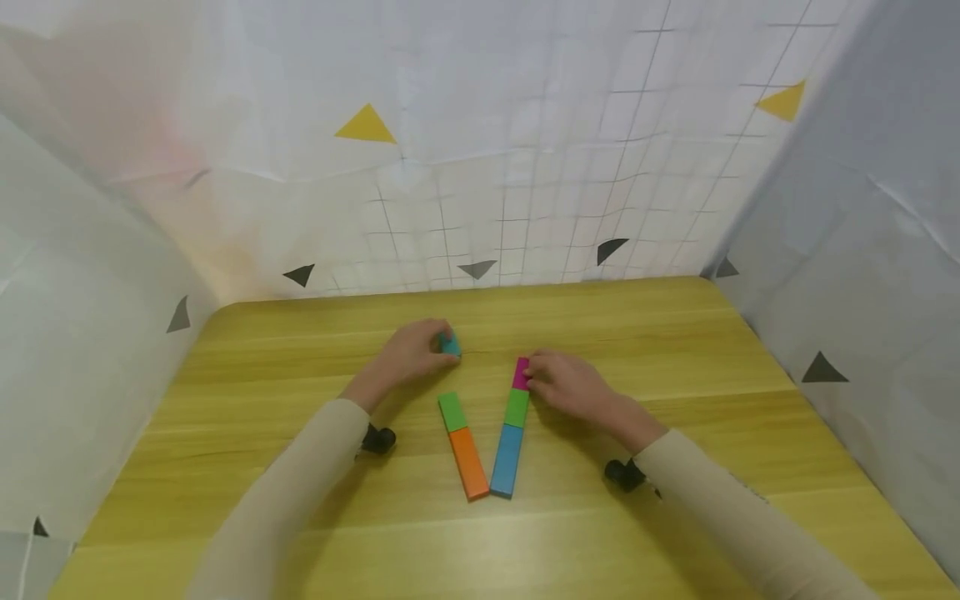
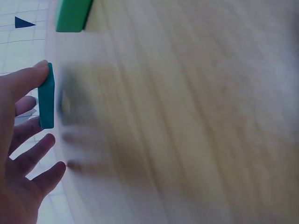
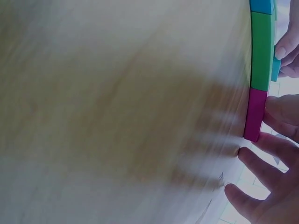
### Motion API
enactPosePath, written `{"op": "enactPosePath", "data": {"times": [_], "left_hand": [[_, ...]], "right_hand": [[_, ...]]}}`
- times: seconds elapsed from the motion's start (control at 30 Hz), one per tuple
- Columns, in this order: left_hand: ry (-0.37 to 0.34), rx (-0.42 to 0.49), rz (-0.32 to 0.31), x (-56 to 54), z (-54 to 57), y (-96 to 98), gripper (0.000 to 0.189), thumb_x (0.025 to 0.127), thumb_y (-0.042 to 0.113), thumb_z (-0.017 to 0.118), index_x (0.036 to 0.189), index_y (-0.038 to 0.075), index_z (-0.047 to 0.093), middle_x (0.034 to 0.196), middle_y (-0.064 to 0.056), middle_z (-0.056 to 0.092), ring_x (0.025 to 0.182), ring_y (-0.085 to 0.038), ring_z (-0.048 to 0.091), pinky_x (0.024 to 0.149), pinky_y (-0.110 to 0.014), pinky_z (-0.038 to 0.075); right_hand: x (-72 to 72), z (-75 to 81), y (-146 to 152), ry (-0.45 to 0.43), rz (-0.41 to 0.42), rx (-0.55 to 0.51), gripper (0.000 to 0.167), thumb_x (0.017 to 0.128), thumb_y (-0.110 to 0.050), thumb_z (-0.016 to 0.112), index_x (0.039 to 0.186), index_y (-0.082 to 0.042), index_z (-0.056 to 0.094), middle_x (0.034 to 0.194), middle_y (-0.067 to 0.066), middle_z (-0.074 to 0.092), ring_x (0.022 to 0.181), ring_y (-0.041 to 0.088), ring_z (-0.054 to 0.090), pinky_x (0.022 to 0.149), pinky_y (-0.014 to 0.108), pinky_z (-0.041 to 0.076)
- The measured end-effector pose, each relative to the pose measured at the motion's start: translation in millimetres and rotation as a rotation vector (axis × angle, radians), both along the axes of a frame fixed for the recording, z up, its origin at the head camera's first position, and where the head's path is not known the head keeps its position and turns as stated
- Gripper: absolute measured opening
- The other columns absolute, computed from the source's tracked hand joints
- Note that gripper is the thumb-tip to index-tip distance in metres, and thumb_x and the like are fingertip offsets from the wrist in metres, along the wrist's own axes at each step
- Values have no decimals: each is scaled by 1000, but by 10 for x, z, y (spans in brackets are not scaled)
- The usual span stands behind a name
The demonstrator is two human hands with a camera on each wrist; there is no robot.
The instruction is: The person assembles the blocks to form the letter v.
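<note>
My left hand (image 1: 414,350) pinches a small teal block (image 2: 46,98) between thumb and fingertips, above the far end of the left row. That row is a green block (image 1: 452,412) end to end with a longer orange block (image 1: 469,463). My right hand (image 1: 572,385) holds a magenta block (image 3: 255,114) with thumb and index finger, its other fingers spread beside it. The magenta block touches another green block (image 1: 517,408), which meets a long blue block (image 1: 507,462). The two rows form a V, close together at the near end.
The blocks lie on a wood-grain table (image 1: 300,533). A white sheet wall (image 1: 480,208) with grid lines and triangles stands behind it, with sheets at both sides. Black wrist-worn devices (image 1: 378,439) hang near both cuffs.
</note>
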State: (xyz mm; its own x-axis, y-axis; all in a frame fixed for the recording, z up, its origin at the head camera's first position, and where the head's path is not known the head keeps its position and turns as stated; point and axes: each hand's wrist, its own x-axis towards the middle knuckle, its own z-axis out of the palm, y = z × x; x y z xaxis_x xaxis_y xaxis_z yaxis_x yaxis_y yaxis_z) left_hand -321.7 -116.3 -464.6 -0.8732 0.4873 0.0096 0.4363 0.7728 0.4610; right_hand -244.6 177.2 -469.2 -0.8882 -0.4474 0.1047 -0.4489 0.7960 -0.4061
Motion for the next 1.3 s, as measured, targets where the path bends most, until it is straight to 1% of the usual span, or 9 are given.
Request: {"op": "enactPosePath", "data": {"times": [0.1,0.3,0.37,0.53,0.63,0.77,0.87,1.07,1.3], "left_hand": [[3,4,11,41,17,-24,35,88,47,72,111,23,62,108,5,66,93,-17,57,86,-36,50],[40,-1,44,121,58,-87,37,88,51,71,113,26,62,123,6,65,103,-17,60,90,-39,51],[51,-3,42,140,62,-109,36,88,51,70,113,27,62,123,7,64,102,-17,60,90,-39,51],[72,-15,12,198,67,-128,36,88,52,70,112,27,62,119,8,64,99,-16,59,87,-37,51],[78,-9,20,246,79,-140,37,87,52,70,113,26,63,124,6,65,106,-18,60,90,-39,51],[81,-11,55,301,91,-172,39,87,53,70,115,26,64,132,4,62,117,-20,59,95,-42,51],[86,-21,69,333,92,-197,41,87,54,70,116,26,64,131,4,62,118,-21,60,95,-42,51],[86,-5,61,389,92,-234,39,87,53,70,114,25,64,124,5,64,114,-22,62,92,-42,52],[59,32,71,457,40,-274,38,86,55,71,111,28,63,122,8,64,116,-19,60,98,-42,50]], "right_hand": [[3,0,-3,3,9,-3,8,94,-18,67,99,-13,71,105,1,69,91,14,65,83,36,56],[-3,-5,9,-8,12,4,10,94,-17,67,102,-13,71,106,1,69,90,13,64,83,36,56],[-3,-6,12,-14,9,4,11,94,-17,67,103,-13,72,107,0,68,91,13,64,84,36,57],[11,16,21,-16,5,1,10,94,-17,67,102,-13,72,106,0,68,92,14,65,85,38,57],[18,29,17,-21,5,1,10,93,-17,67,102,-13,72,106,0,68,92,15,64,86,39,56],[22,34,8,-35,4,1,11,94,-16,67,103,-12,72,107,1,68,93,16,64,88,40,56],[19,34,2,-42,-2,3,12,94,-17,67,103,-12,72,108,1,68,96,16,65,89,41,56],[7,35,2,-39,-3,4,13,93,-16,67,104,-11,72,109,2,68,99,19,66,90,42,56],[-7,42,5,-42,-2,8,14,93,-16,67,105,-11,72,108,2,68,98,18,66,90,41,56]]}}
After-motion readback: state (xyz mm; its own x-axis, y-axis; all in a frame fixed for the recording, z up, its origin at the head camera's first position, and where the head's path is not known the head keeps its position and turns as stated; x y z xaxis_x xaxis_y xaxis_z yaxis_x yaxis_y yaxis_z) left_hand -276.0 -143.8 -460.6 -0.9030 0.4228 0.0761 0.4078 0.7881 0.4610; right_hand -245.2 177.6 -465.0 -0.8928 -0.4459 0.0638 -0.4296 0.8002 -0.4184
